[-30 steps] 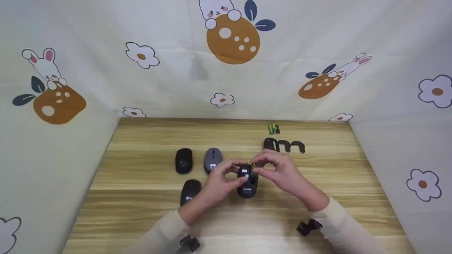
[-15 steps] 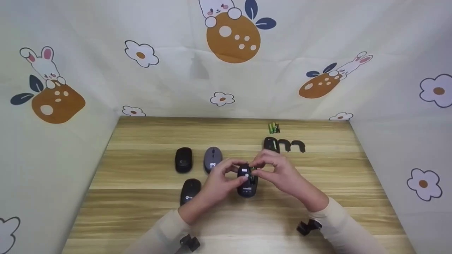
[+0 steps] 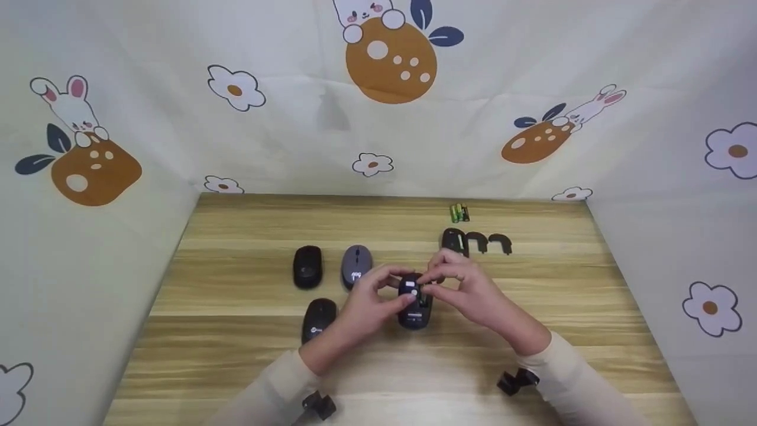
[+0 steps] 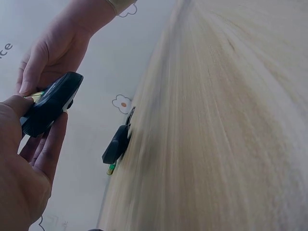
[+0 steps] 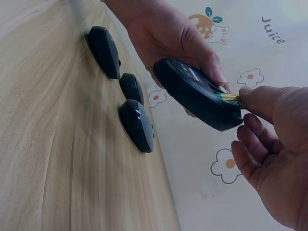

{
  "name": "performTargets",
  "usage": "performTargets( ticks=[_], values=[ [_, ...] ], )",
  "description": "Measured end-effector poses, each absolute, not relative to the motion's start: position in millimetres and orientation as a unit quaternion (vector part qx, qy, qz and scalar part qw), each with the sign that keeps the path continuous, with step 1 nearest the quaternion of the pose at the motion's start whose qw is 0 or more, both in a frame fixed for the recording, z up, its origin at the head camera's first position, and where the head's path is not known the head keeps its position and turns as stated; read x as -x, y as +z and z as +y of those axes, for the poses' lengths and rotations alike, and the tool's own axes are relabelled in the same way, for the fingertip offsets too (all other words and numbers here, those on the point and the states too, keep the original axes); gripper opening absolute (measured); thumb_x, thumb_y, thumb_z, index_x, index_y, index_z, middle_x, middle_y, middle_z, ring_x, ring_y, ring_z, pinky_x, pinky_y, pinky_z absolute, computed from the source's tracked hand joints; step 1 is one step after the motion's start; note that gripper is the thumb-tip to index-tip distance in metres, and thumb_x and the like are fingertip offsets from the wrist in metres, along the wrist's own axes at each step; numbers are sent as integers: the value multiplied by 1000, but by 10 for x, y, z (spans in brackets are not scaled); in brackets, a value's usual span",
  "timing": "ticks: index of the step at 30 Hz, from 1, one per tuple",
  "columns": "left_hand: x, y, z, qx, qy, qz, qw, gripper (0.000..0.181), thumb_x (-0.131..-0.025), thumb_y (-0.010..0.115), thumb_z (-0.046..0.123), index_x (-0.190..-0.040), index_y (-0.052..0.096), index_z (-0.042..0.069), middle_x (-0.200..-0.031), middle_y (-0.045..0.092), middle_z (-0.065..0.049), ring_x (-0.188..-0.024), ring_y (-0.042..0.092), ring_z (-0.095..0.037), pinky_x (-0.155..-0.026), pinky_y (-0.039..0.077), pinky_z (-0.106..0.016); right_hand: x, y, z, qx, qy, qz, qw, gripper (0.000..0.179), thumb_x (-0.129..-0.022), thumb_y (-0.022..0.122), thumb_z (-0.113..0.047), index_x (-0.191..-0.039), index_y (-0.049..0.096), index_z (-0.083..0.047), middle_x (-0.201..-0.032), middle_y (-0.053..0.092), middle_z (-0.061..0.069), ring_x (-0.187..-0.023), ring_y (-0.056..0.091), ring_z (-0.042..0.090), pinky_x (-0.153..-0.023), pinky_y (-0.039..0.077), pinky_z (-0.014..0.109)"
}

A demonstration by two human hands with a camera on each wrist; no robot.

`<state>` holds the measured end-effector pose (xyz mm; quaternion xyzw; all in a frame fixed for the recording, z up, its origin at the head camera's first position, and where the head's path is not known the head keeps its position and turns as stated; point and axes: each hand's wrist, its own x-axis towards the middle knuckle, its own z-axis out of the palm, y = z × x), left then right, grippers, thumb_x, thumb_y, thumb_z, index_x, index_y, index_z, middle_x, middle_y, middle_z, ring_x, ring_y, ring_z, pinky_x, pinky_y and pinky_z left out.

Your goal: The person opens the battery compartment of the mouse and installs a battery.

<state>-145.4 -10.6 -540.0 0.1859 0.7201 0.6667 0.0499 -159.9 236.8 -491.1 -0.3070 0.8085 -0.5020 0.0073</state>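
Note:
Above the table, my left hand [image 3: 368, 302] grips a black computer mouse [image 3: 415, 319] by its sides, underside up with the battery compartment uncovered. My right hand [image 3: 470, 290] is at the far end of that compartment. In the right wrist view, a green and yellow battery [image 5: 230, 98] sits partly in the slot of the mouse [image 5: 192, 94], one end sticking up. The right thumb presses on this end while the index finger lies against the mouse's end. The left wrist view shows the battery's edge between the right fingers and the mouse [image 4: 50, 106].
Left on the wooden table [image 3: 236, 367] are a black mouse [image 3: 307, 267], a grey mouse [image 3: 357, 263] and another black mouse [image 3: 319, 319]. Behind the right hand lie an opened mouse [image 3: 454, 239], two curved black covers [image 3: 476, 241] and several small batteries [image 3: 459, 213]. Patterned cloth walls surround the table.
The battery in my right fingers has gone down into the mouse's slot from a more upright stance. The left hand keeps its grip, nearly still.

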Motion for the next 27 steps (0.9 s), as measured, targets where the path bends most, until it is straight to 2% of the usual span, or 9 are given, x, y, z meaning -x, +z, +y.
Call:
performTargets(
  ticks=[4,7,11,16,20,27],
  values=[
    [1452,-5399,-107,-185,666,721,49,41,-96,87,14,-136,75,12,-132,71,-4,-112,70,-22,-98,64,-55,1600,-4932,2361,305,-513,802,2,12,-98,85,-15,-109,86,-21,-108,68,-2,-107,64,21,-93,54,30],
    [1450,-5399,-106,-184,665,722,47,42,-96,88,15,-136,75,13,-133,72,-4,-112,70,-23,-101,61,-60,1604,-4953,2350,298,-529,794,6,17,-99,83,-12,-115,83,-16,-111,69,2,-103,66,21,-93,58,30],
    [1445,-5397,-104,-183,663,724,43,42,-95,88,15,-136,75,13,-132,72,-4,-112,69,-23,-94,66,-51,1593,-4974,2345,265,-548,793,37,28,-101,81,-10,-128,75,-9,-119,72,7,-103,70,24,-96,62,34],
    [1434,-5378,-101,-185,669,719,41,43,-95,88,14,-136,75,14,-131,70,-5,-112,69,-24,-81,69,-39,1580,-4982,2345,210,-546,805,98,32,-105,77,-19,-135,74,-8,-130,76,7,-113,73,26,-103,61,40],
    [1429,-5372,-100,-187,673,715,42,43,-95,88,12,-136,75,13,-131,70,-6,-113,69,-25,-78,69,-37,1574,-4984,2333,197,-544,807,115,30,-106,77,-22,-133,76,-8,-133,77,7,-114,75,27,-102,61,37],
    [1425,-5378,-103,-190,668,719,38,43,-95,88,12,-135,75,14,-131,70,-5,-114,69,-24,-79,69,-38,1554,-4970,2315,202,-565,791,118,29,-104,77,-13,-132,76,-3,-131,77,11,-113,75,28,-99,63,34]
  ],
)
